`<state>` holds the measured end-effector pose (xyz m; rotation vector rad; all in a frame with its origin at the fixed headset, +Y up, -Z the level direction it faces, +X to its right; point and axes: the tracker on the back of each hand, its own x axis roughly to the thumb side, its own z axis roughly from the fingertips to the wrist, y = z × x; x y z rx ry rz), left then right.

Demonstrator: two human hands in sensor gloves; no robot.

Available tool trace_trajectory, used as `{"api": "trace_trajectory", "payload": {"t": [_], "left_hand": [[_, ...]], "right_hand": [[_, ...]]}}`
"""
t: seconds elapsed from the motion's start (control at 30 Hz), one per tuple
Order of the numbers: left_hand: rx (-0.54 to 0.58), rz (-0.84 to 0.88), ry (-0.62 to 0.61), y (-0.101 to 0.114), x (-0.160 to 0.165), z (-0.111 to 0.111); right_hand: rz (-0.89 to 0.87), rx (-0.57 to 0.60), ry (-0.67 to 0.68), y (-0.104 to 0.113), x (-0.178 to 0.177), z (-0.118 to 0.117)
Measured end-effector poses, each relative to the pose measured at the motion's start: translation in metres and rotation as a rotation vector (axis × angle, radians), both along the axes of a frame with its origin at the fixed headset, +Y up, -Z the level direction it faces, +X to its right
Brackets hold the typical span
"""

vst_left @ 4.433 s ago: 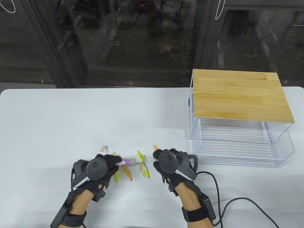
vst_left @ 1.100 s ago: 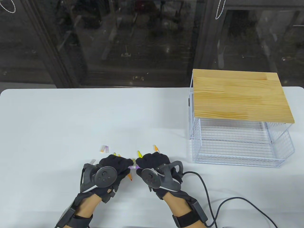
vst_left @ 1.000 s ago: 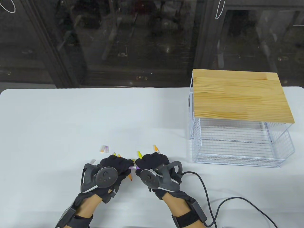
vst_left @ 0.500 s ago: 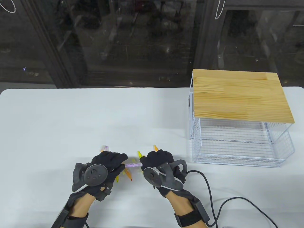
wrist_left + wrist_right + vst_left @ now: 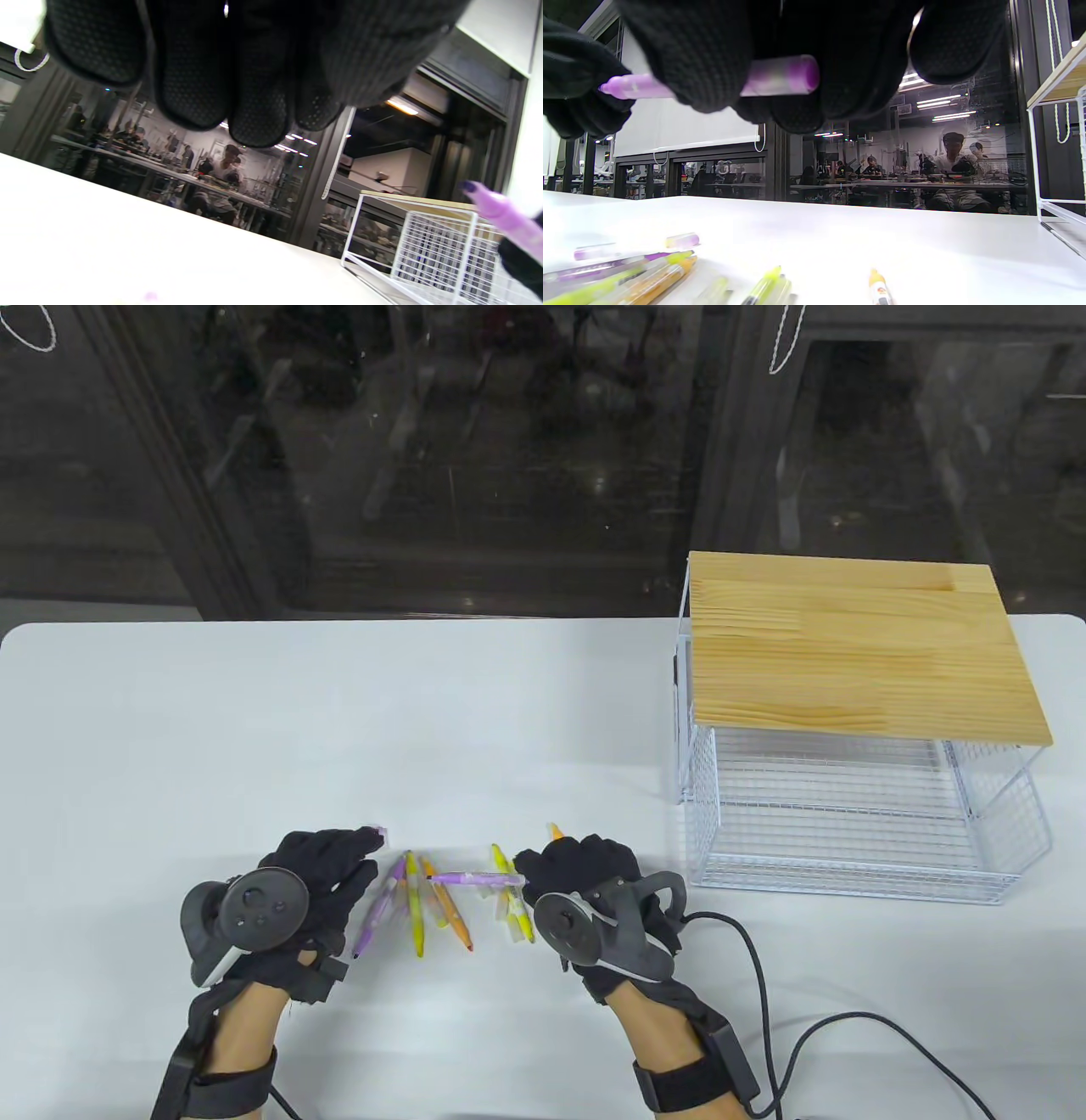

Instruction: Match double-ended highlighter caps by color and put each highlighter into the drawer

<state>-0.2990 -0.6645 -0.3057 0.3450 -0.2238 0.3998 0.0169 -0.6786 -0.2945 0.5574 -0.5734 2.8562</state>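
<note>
Highlighters lie in a loose group on the near part of the table (image 5: 254, 712), between my two hands. My right hand (image 5: 585, 869) pinches one purple highlighter (image 5: 475, 879) by its right end and holds it level above the others; in the right wrist view a clear purple cap (image 5: 780, 77) sits on that end, while the bare tip points left. I judge I hold it this way so that the open end is free for a second cap.

My left hand (image 5: 318, 874) is stretched toward the far left, its fingers extended and holding nothing that I can see. Its fingertips are at a small purple cap (image 5: 379, 833); whether they touch it, I cannot tell. This cap is probably the matching one.

On the table below rest another purple highlighter (image 5: 377, 908), a yellow highlighter (image 5: 414, 912), an orange highlighter (image 5: 450, 918) and a second yellow one (image 5: 513, 895).

At the right stands a white wire drawer (image 5: 857, 848) under a wooden top (image 5: 848, 645). It is pulled open toward me, and I see nothing in it.
</note>
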Motion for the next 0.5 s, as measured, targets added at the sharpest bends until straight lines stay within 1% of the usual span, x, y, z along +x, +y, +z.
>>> {"api": "trace_trajectory", "payload": {"t": [0.2,0.33,0.5], "left_hand": [[-0.041,-0.014,0.129,-0.005,-0.025,-0.01],[-0.109,-0.029,0.197,-0.013,-0.037,-0.017],[-0.209,-0.077,0.257,-0.03,-0.043,-0.031]], "right_hand": [[-0.025,0.001,-0.015,0.0,0.006,-0.002],[-0.032,-0.008,-0.016,0.0,0.007,-0.002],[-0.033,-0.023,-0.019,0.001,0.009,-0.003]]}}
